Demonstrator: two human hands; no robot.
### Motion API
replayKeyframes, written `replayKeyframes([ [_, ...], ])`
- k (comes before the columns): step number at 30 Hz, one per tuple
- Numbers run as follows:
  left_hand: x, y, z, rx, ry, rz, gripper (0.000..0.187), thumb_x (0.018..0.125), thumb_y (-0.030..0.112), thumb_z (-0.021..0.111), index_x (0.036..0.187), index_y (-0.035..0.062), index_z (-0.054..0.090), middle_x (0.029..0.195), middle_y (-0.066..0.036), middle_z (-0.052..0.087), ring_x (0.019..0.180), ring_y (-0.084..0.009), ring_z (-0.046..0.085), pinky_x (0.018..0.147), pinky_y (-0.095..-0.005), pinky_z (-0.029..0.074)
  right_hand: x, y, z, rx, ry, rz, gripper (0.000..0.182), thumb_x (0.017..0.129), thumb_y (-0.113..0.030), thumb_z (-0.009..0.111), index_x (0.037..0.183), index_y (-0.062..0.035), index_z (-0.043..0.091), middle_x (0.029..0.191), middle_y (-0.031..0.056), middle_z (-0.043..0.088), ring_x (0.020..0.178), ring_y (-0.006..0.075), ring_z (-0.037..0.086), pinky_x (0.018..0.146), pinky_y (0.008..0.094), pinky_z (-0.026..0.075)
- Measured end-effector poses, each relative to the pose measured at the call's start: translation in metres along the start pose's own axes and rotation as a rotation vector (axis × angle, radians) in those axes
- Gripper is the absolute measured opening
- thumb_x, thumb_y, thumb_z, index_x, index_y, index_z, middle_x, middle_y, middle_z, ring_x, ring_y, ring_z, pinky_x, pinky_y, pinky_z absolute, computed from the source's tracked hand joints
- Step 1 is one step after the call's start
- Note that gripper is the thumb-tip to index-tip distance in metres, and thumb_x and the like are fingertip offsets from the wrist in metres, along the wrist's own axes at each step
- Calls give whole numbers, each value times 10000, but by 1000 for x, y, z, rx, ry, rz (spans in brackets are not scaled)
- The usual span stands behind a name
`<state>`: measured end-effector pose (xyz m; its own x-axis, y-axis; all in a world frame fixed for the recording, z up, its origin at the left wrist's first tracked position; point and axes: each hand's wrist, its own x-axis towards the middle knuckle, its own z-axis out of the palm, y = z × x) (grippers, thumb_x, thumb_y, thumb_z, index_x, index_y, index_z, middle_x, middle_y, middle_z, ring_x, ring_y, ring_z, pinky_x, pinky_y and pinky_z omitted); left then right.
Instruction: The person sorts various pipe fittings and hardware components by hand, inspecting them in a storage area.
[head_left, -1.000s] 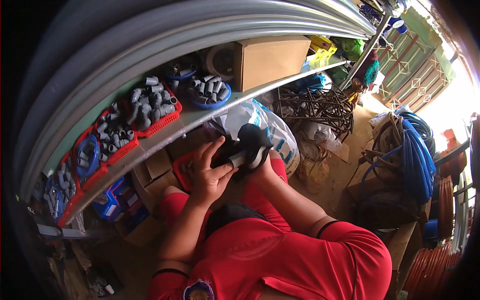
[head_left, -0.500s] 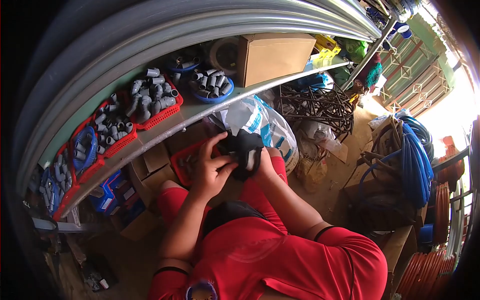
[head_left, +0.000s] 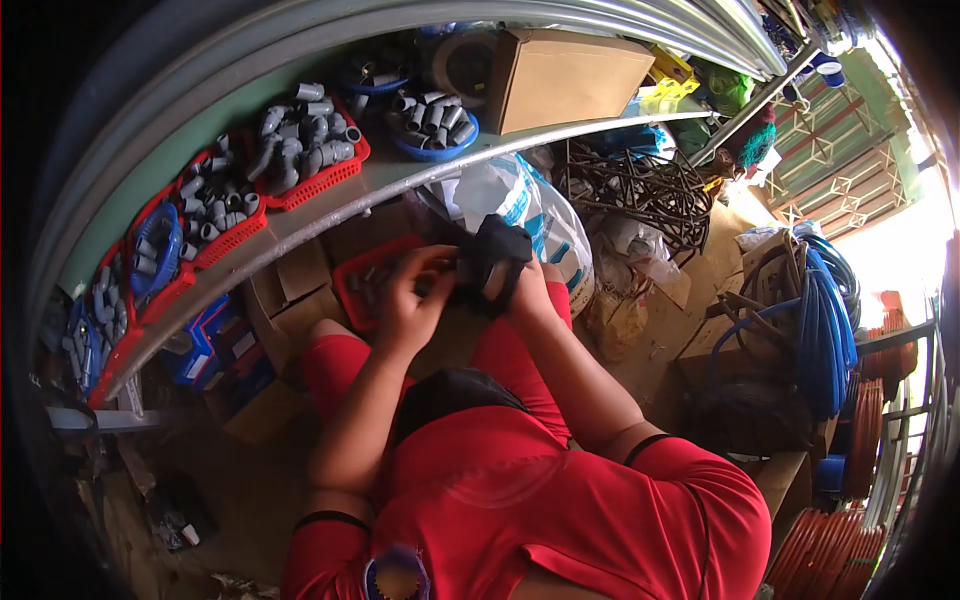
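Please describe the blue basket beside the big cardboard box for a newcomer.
Find the long shelf and the big cardboard box on it. Just left of the box is a round blue basket of grey pipe fittings. Other blue baskets sit farther left; this one is nearest the box.

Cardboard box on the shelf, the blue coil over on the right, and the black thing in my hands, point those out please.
Cardboard box (head_left: 580,85): head view, on its broad face.
Blue coil (head_left: 826,340): head view, on its hanging strands.
Black thing (head_left: 502,241): head view, on its upper part.
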<state>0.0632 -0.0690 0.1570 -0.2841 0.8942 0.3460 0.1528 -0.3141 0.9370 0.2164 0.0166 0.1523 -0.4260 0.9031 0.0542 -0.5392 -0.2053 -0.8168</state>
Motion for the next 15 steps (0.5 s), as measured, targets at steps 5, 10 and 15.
replayKeyframes([
  [5,-18,-8,26,-155,175,56,217,931,-9,598,1133,32,665,1120,-92,671,1018,-188,647,897,-302,496,4,22,-7,-41,3,10,140,990,-144,491,1031,-61,595,955,54,617,821,159,632,716,306,536],
  [10,-27,-28,12,64,225,59,228,904,-9,623,1124,22,676,1079,-67,694,987,-121,635,870,-279,504,3,43,-10,-135,90,110,145,899,-116,606,1024,-48,635,911,26,637,788,131,643,661,278,515],
  [15,-26,-35,-8,248,216,-110,178,871,0,659,1034,20,726,914,-85,746,818,-127,681,749,-277,524,13,72,-18,104,138,360,239,933,-175,579,1125,-44,637,1019,82,670,888,200,672,770,332,552],
])
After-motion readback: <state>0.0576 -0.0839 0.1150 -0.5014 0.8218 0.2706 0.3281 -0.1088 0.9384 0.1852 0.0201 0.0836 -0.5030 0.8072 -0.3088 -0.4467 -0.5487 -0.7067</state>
